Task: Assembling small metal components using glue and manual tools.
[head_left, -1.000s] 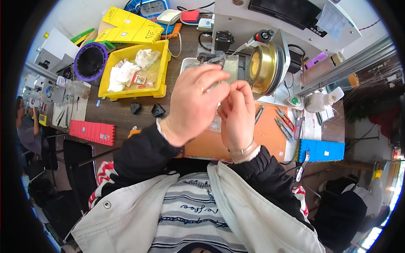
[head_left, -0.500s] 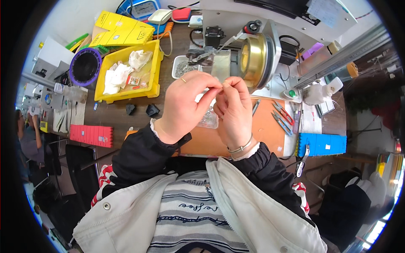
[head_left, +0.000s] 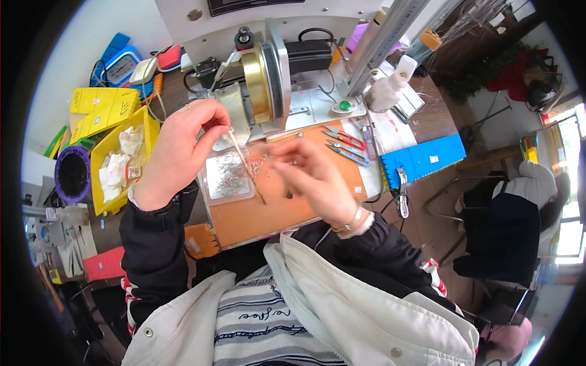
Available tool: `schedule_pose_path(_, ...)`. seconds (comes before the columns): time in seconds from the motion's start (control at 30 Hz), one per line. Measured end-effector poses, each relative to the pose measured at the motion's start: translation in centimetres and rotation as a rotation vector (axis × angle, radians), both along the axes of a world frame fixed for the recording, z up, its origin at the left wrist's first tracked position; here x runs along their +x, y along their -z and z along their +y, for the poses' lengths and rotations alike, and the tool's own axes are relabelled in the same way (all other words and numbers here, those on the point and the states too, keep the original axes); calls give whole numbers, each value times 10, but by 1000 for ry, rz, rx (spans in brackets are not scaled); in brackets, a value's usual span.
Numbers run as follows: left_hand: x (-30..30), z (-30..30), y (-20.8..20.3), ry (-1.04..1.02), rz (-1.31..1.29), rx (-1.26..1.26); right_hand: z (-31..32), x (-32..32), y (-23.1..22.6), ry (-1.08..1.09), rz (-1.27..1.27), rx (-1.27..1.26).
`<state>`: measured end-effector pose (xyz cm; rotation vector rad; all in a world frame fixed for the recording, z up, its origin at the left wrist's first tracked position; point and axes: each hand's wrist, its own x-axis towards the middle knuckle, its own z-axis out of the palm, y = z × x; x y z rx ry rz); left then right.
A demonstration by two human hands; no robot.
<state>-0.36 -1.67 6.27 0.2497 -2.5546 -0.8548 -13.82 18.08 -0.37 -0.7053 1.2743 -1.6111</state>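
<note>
My left hand [head_left: 180,152] is closed in a pinch on the upper end of a thin, tapered strip [head_left: 244,161], pale above and brown toward its lower tip; its exact kind is unclear. The strip slants down in front of a clear plastic box [head_left: 213,194] of small, shiny metal pieces. To the right, my right hand [head_left: 320,189] hovers over the orange-brown mat [head_left: 262,222], thumb and fingers apart and blurred by motion. I see nothing held in it. More tiny pieces [head_left: 261,163] are scattered beside the box.
A machine with a brass-coloured wheel [head_left: 256,88] stands behind my hands. Red-handled snips [head_left: 345,138] and blue-handled snips [head_left: 348,154] lie on the mat's right. A blue rack [head_left: 422,161] sits at the right edge, a yellow bin [head_left: 116,207] at left, a white bottle [head_left: 384,94] farther back.
My hands have separated from their joined pinch. The right has dropped and its fingers have parted; the strip now shows hanging from the left. The view has swung right.
</note>
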Motion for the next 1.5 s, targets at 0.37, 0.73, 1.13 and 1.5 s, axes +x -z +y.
schedule_pose_path(0.37,2,11,63,-149,365,-171,73,-144,-26,763,605,43)
schedule_pose_path(0.73,7,6,67,-165,454,16,31,-248,2,960,708,105)
schedule_pose_path(1.13,12,8,79,-112,388,355,-8,-54,-16,508,361,-649)
schedule_pose_path(1.5,12,8,72,-71,420,70,-76,-7,34,494,480,-937)
